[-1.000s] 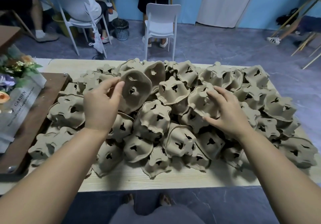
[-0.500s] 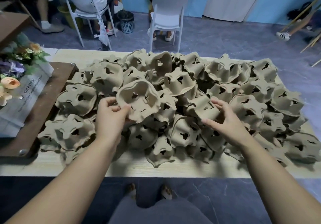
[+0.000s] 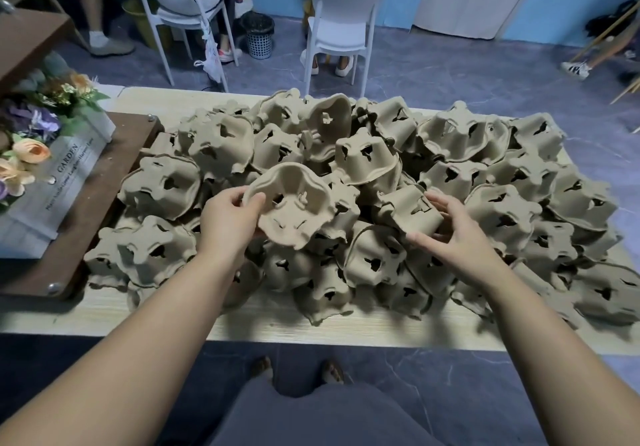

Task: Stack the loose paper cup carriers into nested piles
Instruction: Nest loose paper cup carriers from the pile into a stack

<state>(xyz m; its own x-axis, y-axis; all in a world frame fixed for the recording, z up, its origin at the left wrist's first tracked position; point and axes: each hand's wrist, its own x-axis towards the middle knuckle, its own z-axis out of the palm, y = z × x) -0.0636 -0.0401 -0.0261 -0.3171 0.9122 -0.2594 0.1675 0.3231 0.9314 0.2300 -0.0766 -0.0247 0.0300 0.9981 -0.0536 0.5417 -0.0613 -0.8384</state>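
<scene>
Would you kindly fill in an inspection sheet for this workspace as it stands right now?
Surface: light wooden table, mostly covered; only its near strip is bare.
Job's things: carrier heap, loose and jumbled, most lying hollow side down; upturned carrier and second carrier are lifted above it.
Clutter: brown board at the left edge, bearing a flower box lettered GARDEN.
Grippers: left hand pinches the upturned carrier's rim; right hand holds the second carrier between thumb and fingers.
Cables: nothing seen.
Surroundings: white chair and bin on grey floor beyond the table.
</scene>
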